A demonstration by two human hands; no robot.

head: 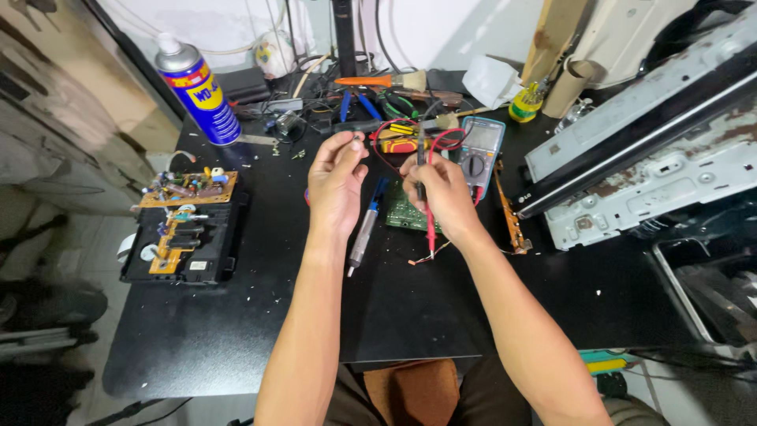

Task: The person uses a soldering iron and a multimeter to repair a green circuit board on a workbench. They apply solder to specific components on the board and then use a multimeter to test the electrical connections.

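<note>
My left hand [335, 180] is raised over the black table [236, 331], its thumb and forefinger pinched on a tiny part near a red wire [382, 134]. My right hand [438, 189] grips two multimeter probes, a black one pointing up and a red probe [430, 233] pointing down. Just beyond the right hand lies a blue-cased multimeter [478, 154]. A small green circuit board [404, 214] lies under my hands, and a silver-blue pen-shaped tool [364, 233] rests beside it.
A blue and yellow spray can [197, 91] stands at the back left. A black unit with brown circuit boards [183, 229] sits at the left. A rusty metal chassis [646, 150] fills the right. Pliers, a brush and cables clutter the back edge.
</note>
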